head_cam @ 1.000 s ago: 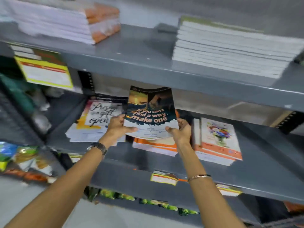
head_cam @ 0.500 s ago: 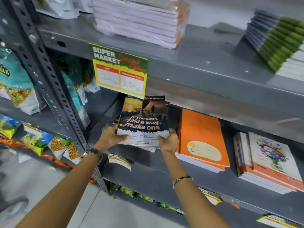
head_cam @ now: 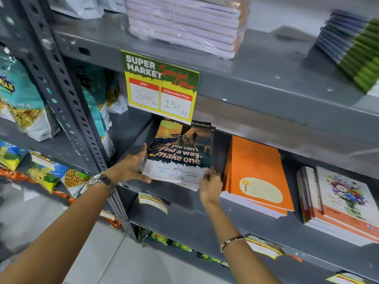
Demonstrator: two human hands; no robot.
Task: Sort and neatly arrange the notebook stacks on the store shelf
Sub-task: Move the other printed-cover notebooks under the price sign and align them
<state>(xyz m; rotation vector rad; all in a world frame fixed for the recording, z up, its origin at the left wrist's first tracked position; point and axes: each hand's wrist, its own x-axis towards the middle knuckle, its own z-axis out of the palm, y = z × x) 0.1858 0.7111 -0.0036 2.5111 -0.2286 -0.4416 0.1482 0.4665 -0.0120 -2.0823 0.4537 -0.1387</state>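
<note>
A stack of notebooks with a dark sunset cover reading "make one" (head_cam: 180, 154) lies at the left end of the grey middle shelf (head_cam: 184, 203). My left hand (head_cam: 131, 167) grips its left edge, thumb on top. My right hand (head_cam: 210, 184) holds its lower right corner. To the right lies an orange notebook stack (head_cam: 256, 175), then a floral-cover stack (head_cam: 340, 203). On the upper shelf sit a plastic-wrapped stack (head_cam: 184, 25) and a green-spined stack (head_cam: 354, 48).
A "Super Market" price sign (head_cam: 160, 87) hangs from the upper shelf edge just above the held stack. A perforated grey upright (head_cam: 67, 103) stands to the left, with snack bags (head_cam: 22, 107) beyond it. Small price tags (head_cam: 152, 201) hang below.
The held stack has travelled left past the orange stack to the shelf's left end and now lies lower and flatter. The view has shifted left and closer.
</note>
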